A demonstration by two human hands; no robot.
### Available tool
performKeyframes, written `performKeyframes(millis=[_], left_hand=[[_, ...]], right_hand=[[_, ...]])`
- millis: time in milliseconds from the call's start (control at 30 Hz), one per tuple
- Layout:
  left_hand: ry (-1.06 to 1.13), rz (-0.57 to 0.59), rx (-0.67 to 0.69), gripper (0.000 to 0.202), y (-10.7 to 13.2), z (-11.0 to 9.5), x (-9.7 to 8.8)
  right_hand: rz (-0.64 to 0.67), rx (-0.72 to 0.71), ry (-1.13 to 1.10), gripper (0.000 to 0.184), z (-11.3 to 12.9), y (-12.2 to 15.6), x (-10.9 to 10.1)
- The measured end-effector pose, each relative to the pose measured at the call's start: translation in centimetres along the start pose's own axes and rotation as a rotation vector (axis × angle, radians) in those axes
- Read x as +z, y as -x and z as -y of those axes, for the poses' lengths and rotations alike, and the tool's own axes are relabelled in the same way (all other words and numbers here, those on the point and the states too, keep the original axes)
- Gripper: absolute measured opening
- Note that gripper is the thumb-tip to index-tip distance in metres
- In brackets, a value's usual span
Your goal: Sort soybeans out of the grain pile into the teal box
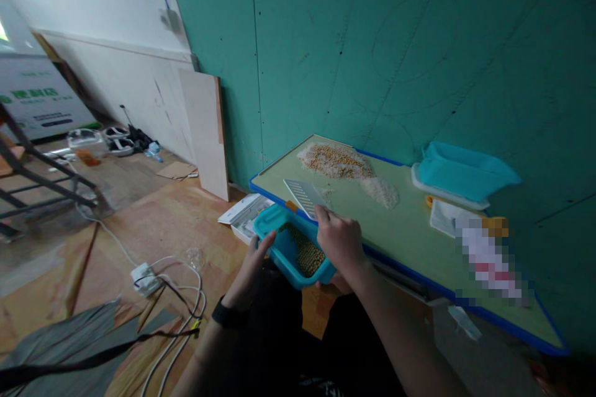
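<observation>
My left hand (249,276) grips the near-left rim of a small blue tub (284,260) that holds yellow beans (307,253), kept just below the table's front edge. My right hand (339,239) is closed on a white slotted scraper (302,195) whose flat blade rests on the green tabletop (410,229) right above the tub. Farther back on the table lies a pile of yellow beans mixed with white rice (339,162), with a trail of rice (382,191) running toward the right.
A blue lidded container (460,175) on a white tray sits at the table's back right, with a white tray (447,217) and a blurred packet (488,257) nearer. A teal wall stands behind. On the floor lie a white box (244,216), a power strip with cables (146,279) and a leaning board (205,133).
</observation>
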State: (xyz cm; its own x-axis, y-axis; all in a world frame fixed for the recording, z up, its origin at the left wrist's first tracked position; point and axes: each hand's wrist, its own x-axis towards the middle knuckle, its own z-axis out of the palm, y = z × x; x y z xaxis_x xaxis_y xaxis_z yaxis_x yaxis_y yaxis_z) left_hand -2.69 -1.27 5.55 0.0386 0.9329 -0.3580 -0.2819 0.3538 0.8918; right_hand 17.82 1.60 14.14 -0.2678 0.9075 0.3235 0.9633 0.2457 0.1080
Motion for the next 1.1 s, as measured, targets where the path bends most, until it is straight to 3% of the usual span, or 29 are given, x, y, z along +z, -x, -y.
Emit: performKeyframes(millis=[300, 567, 933, 1100], left_hand=[[-0.029, -0.014, -0.017, 0.076, -0.2, 0.0, 0.1], [0.002, -0.038, -0.035, 0.086, -0.1, -0.4, 0.4], [-0.018, -0.045, -0.015, 0.074, -0.4, 0.0, 0.5], [0.028, -0.05, -0.026, 0.083, -0.5, 0.1, 0.5]], right_hand=[[-0.089, -0.022, -0.009, 0.044, -5.0, 2.8, 1.0], [-0.15, -0.038, -0.026, 0.051, -9.1, 4.3, 1.7], [-0.288, 0.199, 0.073, 0.033, -15.7, 5.6, 4.3], [-0.374, 0.264, -0.032, 0.037, -15.7, 4.9, 4.3]])
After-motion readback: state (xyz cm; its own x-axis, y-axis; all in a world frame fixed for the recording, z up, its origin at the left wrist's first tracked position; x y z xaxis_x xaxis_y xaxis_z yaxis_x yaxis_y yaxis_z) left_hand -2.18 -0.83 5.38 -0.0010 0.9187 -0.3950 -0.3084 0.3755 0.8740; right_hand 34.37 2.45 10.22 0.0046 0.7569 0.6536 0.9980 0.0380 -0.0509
